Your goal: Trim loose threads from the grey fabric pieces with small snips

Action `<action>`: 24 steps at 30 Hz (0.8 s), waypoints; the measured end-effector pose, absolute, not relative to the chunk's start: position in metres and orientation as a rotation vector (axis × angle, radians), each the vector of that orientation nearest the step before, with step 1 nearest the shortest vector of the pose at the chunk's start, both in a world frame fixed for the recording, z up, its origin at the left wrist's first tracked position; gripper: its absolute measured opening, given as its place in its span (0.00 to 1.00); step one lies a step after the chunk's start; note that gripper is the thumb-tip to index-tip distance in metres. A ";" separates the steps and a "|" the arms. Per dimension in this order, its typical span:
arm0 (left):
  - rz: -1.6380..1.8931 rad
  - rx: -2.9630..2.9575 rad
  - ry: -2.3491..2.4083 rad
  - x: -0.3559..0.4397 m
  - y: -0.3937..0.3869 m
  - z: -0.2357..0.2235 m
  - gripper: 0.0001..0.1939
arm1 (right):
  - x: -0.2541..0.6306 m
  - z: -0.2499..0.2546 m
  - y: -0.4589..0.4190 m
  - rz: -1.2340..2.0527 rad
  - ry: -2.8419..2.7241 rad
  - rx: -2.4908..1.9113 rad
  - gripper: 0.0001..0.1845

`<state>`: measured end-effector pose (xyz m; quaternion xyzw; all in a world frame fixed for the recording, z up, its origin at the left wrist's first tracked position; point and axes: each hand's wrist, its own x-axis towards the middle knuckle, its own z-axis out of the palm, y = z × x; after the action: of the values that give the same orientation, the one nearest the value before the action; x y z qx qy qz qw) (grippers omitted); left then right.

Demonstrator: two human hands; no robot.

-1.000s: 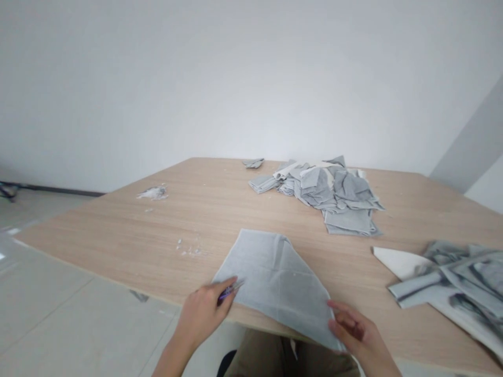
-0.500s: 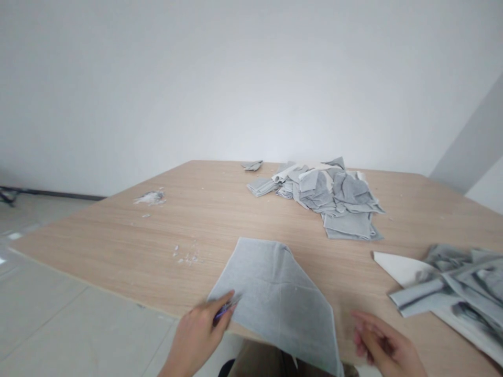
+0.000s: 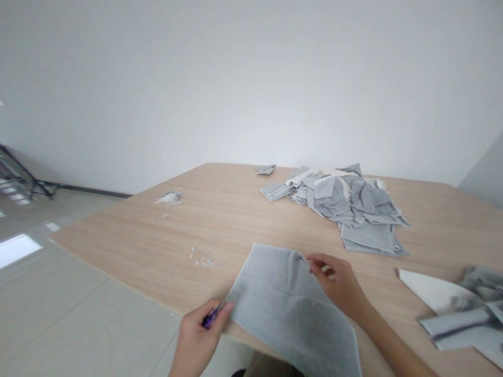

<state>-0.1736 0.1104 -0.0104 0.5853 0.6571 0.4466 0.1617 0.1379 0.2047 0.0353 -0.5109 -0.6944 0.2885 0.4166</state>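
Left hand (image 3: pixel 204 327): fingers closed around a purple tool (image 3: pixel 211 317), thumb at the left edge of a grey cloth (image 3: pixel 283 293) lying across the near bench (image 3: pixel 129 235). Right hand (image 3: pixel 334 277): fingers pinching its far right corner, apparently to steady it.

One head-worn camera (the only view) looks forward and down from above the tabletop (image 3: pixel 236 220), toward the wall (image 3: pixel 251 84) behind.
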 end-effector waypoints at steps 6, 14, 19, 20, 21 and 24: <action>1.247 1.612 1.879 -0.182 0.150 0.002 0.23 | 0.050 0.020 0.285 0.616 -1.950 -1.102 0.09; 1.295 1.680 1.751 -0.190 0.235 0.051 0.18 | 0.011 -0.029 0.325 0.775 -1.990 -1.060 0.11; 1.270 1.756 1.525 -0.168 0.298 0.068 0.20 | 0.039 -0.034 0.325 1.081 -1.829 -0.963 0.17; 1.270 1.763 1.487 -0.162 0.308 0.068 0.21 | 0.047 -0.032 0.324 1.197 -1.746 -0.930 0.18; 1.275 1.766 1.453 -0.155 0.317 0.067 0.23 | 0.054 -0.030 0.322 1.307 -1.653 -0.904 0.20; 1.258 1.754 1.329 -0.139 0.332 0.057 0.27 | 0.072 -0.024 0.316 1.474 -1.394 -0.870 0.21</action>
<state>-0.1392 0.3317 0.0569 0.6602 0.5005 0.4737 0.2987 0.0718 0.3157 -0.0243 -0.3517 -0.5640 0.5963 0.4501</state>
